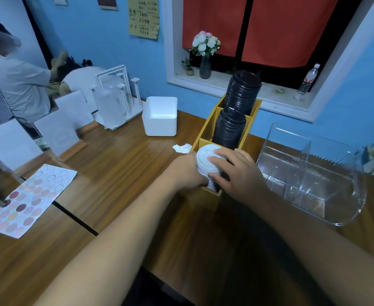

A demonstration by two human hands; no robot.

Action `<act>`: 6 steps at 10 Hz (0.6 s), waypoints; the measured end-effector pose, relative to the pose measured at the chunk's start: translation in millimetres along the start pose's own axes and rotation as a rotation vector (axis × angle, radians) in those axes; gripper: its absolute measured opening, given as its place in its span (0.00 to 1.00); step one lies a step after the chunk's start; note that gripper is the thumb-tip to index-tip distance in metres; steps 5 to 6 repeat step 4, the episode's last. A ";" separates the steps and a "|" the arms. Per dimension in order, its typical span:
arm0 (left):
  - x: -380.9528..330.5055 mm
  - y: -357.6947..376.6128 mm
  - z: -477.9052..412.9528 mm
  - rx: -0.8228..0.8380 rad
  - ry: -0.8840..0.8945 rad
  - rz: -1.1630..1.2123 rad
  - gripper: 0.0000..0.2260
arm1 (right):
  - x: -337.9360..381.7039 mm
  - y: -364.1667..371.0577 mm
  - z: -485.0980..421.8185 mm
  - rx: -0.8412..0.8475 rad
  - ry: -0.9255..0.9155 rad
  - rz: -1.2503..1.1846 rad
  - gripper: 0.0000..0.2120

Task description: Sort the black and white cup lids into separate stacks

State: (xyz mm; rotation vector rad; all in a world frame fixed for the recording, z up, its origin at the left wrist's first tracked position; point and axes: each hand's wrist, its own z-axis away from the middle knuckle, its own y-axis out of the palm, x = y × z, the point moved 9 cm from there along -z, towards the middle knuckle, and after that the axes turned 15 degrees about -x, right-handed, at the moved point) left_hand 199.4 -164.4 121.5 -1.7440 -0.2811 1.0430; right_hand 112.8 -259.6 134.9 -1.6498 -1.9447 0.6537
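White plastic, ribbed at the rims and packed tight: stack of white lids [208,161], upright in the nearest compartment of the yellow wooden organiser [203,138]. Topmost lid domed, with a raised sip spout and a small vent hole. Lowest rims in the stack darker, true colour impossible to tell.

Gripped from both sides. Left hand [187,171] curled round the left flank of the stack, fingertips hidden behind it. Right hand [236,173] draped over the top, fingers bent across the dome, thumb pressed against the lower rims at the front.

In the organiser's middle compartment, a stack of black lids [229,129], glossy and finely ridged. In its far compartment, a taller stack of black lids [242,91], leaning slightly.

Just left of the organiser, a crumpled tissue [182,148] on the wooden table [126,173]. Farther left and back, a white box [160,117]. Well left and nearer, a sheet of round stickers [27,202]. Right of the organiser, a clear plastic container [314,173].
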 end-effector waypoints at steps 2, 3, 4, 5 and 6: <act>6.4 7.2 -4.8 -0.010 -0.075 -0.069 0.28 | 2.5 0.5 3.3 -0.056 0.039 0.047 0.16; 3.3 5.2 -5.7 -0.003 -0.089 -0.060 0.23 | 4.6 -0.2 2.7 -0.026 0.036 0.074 0.18; 1.1 0.6 4.7 0.000 -0.107 -0.086 0.18 | 7.2 -2.3 9.6 0.066 0.047 0.133 0.23; 1.1 0.6 4.7 0.000 -0.107 -0.086 0.18 | 7.2 -2.3 9.6 0.066 0.047 0.133 0.23; 1.1 0.6 4.7 0.000 -0.107 -0.086 0.18 | 7.2 -2.3 9.6 0.066 0.047 0.133 0.23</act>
